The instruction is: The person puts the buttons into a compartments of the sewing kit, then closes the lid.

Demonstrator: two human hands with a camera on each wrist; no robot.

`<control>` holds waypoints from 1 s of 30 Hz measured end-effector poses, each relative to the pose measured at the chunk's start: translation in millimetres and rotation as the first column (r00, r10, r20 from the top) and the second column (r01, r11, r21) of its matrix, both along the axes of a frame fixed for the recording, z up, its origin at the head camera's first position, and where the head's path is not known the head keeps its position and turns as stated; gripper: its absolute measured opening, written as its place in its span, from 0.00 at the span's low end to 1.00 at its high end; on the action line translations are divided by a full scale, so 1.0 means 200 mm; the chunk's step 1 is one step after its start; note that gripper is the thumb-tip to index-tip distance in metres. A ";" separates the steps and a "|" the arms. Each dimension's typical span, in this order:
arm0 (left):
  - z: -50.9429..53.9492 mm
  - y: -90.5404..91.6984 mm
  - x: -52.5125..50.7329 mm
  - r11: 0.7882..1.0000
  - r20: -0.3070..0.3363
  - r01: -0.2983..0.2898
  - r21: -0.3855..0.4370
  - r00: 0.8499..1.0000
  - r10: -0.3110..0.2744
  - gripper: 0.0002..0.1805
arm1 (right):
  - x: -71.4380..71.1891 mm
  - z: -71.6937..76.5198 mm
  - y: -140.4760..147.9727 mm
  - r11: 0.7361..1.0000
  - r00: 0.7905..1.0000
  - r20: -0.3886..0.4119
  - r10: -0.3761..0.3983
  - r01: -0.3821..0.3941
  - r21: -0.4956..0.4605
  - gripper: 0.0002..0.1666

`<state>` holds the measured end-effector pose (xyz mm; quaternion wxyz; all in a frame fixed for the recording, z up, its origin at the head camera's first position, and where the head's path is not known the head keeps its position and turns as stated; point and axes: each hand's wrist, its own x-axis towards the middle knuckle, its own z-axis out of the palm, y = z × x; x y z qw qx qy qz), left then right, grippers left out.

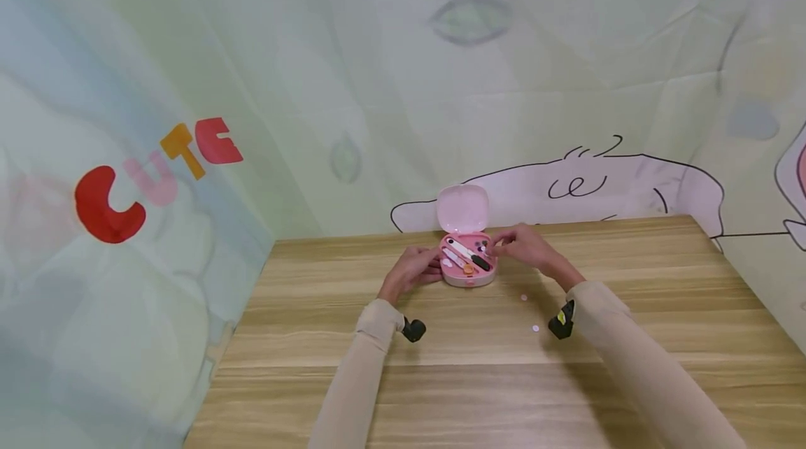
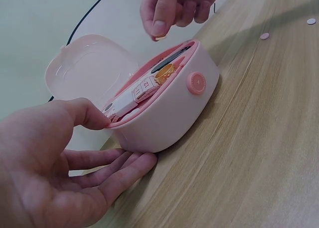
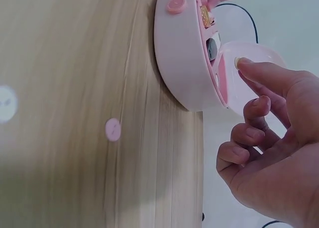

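Observation:
A pink and white sewing box (image 2: 169, 123) stands on the table with its lid (image 1: 462, 208) raised at the back. My left hand (image 1: 412, 268) holds the box's left side, thumb on the rim and fingers low against the wall. Thumb and forefinger of my right hand (image 1: 525, 247) pinch a small pale yellow button (image 3: 237, 63) above the box's right end. Inside the box lie a tape measure (image 2: 145, 88), an orange dotted ring-shaped piece (image 2: 164, 74) and a black-handled tool (image 1: 481, 263). The right compartment's contents are too small to make out.
A pink button (image 3: 113, 129) and a white button (image 3: 6, 104) lie loose on the wooden table (image 1: 466, 393), in front of the box to the right. Behind the table's back edge hangs a printed curtain (image 1: 378, 85).

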<state>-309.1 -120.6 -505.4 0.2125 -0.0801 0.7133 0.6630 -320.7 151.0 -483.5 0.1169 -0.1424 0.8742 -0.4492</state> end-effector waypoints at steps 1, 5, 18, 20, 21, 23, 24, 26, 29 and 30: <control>0.00 0.00 0.00 1.000 0.001 0.001 -0.001 1.000 -0.001 0.16 | -0.01 0.00 -0.01 1.000 1.000 0.010 -0.007 0.007 0.004 0.10; 0.00 0.00 0.00 1.000 -0.001 0.004 -0.002 1.000 -0.004 0.17 | -0.06 0.00 -0.04 1.000 0.999 0.027 -0.026 0.026 0.004 0.12; -0.01 0.00 0.00 1.000 -0.012 0.006 0.010 1.000 -0.006 0.15 | -0.12 -0.02 -0.12 0.997 0.994 0.082 -0.070 0.072 -0.018 0.13; -0.01 0.00 0.00 1.000 -0.016 0.005 0.016 1.000 -0.005 0.14 | -0.12 -0.02 -0.13 0.997 0.994 0.089 -0.069 0.071 -0.021 0.14; -0.02 0.00 0.00 1.000 -0.018 0.004 0.017 1.000 -0.004 0.14 | -0.12 -0.02 -0.13 0.997 0.993 0.094 -0.066 0.069 -0.024 0.15; -0.02 0.01 0.00 1.000 -0.017 0.002 0.020 1.000 -0.001 0.15 | -0.12 -0.02 -0.13 0.998 0.993 0.095 -0.063 0.065 -0.025 0.17; -0.02 0.01 0.00 1.000 -0.017 0.001 0.021 1.000 0.000 0.15 | -0.12 -0.02 -0.13 0.998 0.994 0.093 -0.062 0.065 -0.028 0.18; -0.02 0.01 -0.01 1.000 -0.014 -0.001 0.023 1.000 0.001 0.15 | -0.11 -0.02 -0.12 0.997 0.994 0.087 -0.064 0.067 -0.032 0.21; -0.02 0.00 -0.01 1.000 -0.013 -0.001 0.020 1.000 0.001 0.15 | -0.10 -0.02 -0.09 0.998 0.997 0.055 -0.059 0.061 -0.024 0.24; -0.02 0.00 -0.01 1.000 -0.014 -0.001 0.017 1.000 0.001 0.15 | -0.09 -0.02 -0.08 0.998 0.997 0.044 -0.060 0.061 -0.025 0.24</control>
